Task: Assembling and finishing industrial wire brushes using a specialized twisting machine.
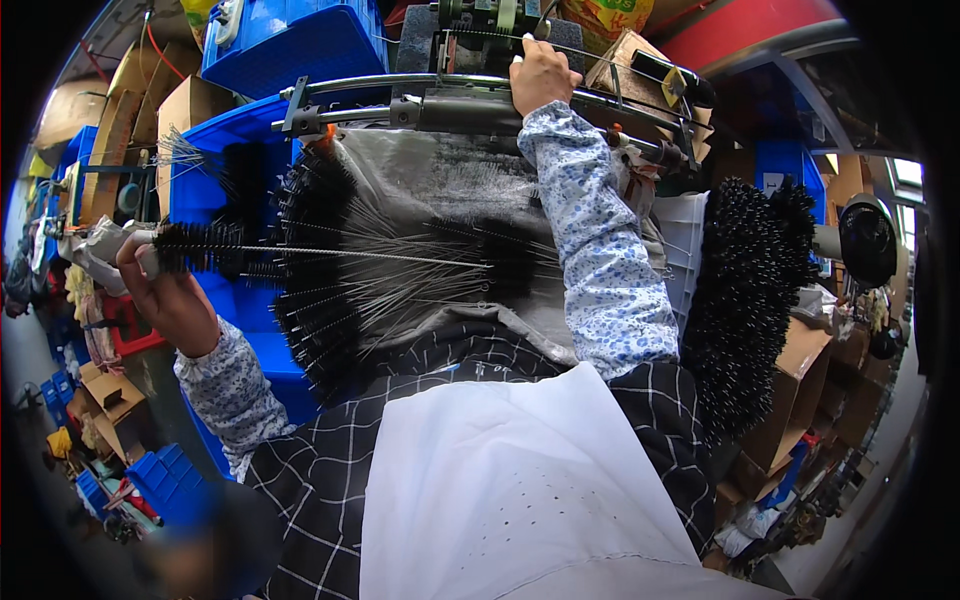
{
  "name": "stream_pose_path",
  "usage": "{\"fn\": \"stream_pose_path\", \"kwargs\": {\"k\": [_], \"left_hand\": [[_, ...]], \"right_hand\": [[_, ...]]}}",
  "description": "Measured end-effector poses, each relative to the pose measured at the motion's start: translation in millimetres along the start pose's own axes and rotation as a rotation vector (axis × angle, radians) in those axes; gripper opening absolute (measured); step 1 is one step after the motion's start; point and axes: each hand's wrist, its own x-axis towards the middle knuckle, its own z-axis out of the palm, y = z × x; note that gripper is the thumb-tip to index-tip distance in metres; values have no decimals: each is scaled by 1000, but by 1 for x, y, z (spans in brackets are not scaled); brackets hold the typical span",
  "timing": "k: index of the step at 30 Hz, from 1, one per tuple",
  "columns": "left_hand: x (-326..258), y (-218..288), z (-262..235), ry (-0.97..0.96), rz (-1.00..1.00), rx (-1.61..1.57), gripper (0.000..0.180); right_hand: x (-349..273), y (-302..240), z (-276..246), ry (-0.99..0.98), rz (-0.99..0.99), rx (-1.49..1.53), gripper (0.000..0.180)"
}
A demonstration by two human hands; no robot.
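Note:
On the left, my left hand (pixel 178 308) is closed around the bristled end of a twisted-wire brush (pixel 205 247). The brush has short black bristles, and its bare wire stem points right across my lap. Up at the machine (pixel 470 112), my right hand (pixel 543 78) rests with curled fingers by the metal rail and a thin wire; what they grip is hidden. White coverings show on fingertips of both hands. Bundles of black-bristled wire brushes (pixel 320 270) lie below the machine on a grey cloth (pixel 440 165), their bare stems fanned toward the right.
Blue crates (pixel 290 50) stand at the upper left, with another blue bin (pixel 205 190) beneath the brushes. A large heap of black brushes (pixel 750 300) is at my right, beside a white container (pixel 682 240). Cardboard boxes (pixel 795 390) and a black fan (pixel 868 240) are farther right.

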Motion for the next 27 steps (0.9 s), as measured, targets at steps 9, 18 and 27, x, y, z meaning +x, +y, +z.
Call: {"fn": "stream_pose_path", "kwargs": {"k": [9, 18, 27], "left_hand": [[-12, 3, -2, 30, -91, 105, 16], [-13, -10, 67, -514, -375, -237, 17], [-43, -1, 122, -814, -593, -393, 12]], "right_hand": [[19, 92, -11, -182, 58, 218, 33], [65, 163, -51, -497, -184, -97, 32], [-66, 40, -155, -1081, -433, 716, 36]]}}
